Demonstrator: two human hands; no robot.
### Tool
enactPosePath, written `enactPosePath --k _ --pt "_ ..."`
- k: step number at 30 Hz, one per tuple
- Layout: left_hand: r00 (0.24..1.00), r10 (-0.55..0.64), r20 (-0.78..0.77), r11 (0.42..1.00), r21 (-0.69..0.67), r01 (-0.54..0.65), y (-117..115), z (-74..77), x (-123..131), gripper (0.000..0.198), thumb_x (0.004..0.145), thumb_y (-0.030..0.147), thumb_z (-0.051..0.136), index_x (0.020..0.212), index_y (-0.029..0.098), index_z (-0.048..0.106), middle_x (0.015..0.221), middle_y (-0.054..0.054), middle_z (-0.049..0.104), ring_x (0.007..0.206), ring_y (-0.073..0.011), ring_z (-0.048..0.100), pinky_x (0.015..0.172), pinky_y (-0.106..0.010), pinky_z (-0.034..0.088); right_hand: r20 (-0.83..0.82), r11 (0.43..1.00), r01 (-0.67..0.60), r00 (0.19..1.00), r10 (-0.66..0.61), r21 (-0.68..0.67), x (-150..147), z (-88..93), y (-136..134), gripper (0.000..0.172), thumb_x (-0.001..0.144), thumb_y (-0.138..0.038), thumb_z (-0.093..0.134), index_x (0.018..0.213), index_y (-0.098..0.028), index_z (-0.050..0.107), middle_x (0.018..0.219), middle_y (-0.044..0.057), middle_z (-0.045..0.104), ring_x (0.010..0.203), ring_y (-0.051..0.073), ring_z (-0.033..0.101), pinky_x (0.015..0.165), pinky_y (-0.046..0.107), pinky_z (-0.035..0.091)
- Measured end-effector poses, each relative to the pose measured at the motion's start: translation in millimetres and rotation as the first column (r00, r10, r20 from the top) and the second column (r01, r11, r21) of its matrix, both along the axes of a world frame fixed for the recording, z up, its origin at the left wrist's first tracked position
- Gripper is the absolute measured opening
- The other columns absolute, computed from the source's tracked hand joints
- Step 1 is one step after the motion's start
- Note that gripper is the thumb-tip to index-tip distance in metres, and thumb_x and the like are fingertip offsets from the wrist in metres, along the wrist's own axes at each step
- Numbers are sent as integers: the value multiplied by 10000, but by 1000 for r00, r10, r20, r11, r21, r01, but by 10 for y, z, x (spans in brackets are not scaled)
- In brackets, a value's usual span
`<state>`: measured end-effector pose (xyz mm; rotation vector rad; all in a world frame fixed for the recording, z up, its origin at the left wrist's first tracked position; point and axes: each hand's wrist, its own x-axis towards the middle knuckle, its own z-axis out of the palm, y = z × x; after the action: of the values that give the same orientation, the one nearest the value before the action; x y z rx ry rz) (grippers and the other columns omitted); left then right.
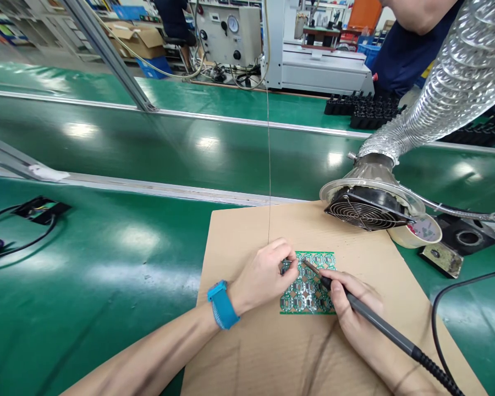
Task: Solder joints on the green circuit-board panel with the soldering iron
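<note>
A green circuit board panel (309,289) lies on a cardboard sheet (272,352). My left hand (264,272), with a blue wrist strap (223,304), pinches a thin solder wire (268,165) that runs straight up out of view. Its fingertips rest at the board's upper left edge. My right hand (357,311) is closed round a dark soldering iron (367,313). The iron's tip touches the board close to the left fingertips. Its cable (437,374) trails off to the lower right.
A fume extractor fan (365,206) on a silver flexible duct (449,82) sits at the cardboard's far right corner. Beside it are a tape roll (421,231) and an iron stand (457,242). Black trays (363,107) and another person's torso (408,49) are across the green conveyor (148,137).
</note>
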<state>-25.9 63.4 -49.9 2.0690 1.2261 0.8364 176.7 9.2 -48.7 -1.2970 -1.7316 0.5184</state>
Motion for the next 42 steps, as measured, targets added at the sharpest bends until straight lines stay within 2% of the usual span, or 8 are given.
enactPosePath --k 11,28,31,34,37,42 --pt "1000 -12 -26 1000 -12 11 -5 36 -3 102 845 92 522 772 162 538 813 -17 552 649 -111 450 561 -258 357 -7 995 34 999 -34 89 15 -17 -41 190 943 -216 561 990 -243 743 887 14 771 738 156 727 700 264 611" --pt "995 -31 -91 999 20 33 -8 -4 -18 91 890 126 508 821 171 546 888 -20 579 767 -133 544 706 -276 455 6 1000 -13 1000 13 26 2 -20 -11 234 960 -216 528 1043 -289 734 896 -6 764 746 157 723 677 285 617" --pt "998 -22 -51 1000 3 22 0 2 -12 101 881 122 515 802 164 561 850 -13 577 700 -115 511 638 -262 421 -2 1000 -16 1000 16 7 6 -39 -19 240 962 -228 526 1063 -305 729 916 8 764 761 182 725 673 319 624" --pt "998 11 56 998 -56 -7 20 -5 -17 103 846 109 545 761 157 576 778 7 563 599 -82 453 554 -240 365 -14 1000 -13 1000 12 -15 18 -64 -37 235 964 -233 529 1076 -296 727 937 17 761 779 185 721 699 324 623" --pt "989 46 140 991 -127 -28 47 -15 -35 98 814 104 559 739 159 591 725 25 539 545 -62 399 509 -226 324 -25 999 15 1000 -14 31 32 -54 -51 211 955 -225 549 1055 -264 731 949 21 764 786 173 722 725 299 614" --pt "988 11 151 984 -177 17 80 -12 -70 97 769 79 534 716 157 559 773 15 564 551 -58 368 508 -227 312 -13 994 28 1000 -27 102 49 -6 -68 195 937 -201 567 1013 -265 734 892 -4 766 744 144 718 704 250 590"
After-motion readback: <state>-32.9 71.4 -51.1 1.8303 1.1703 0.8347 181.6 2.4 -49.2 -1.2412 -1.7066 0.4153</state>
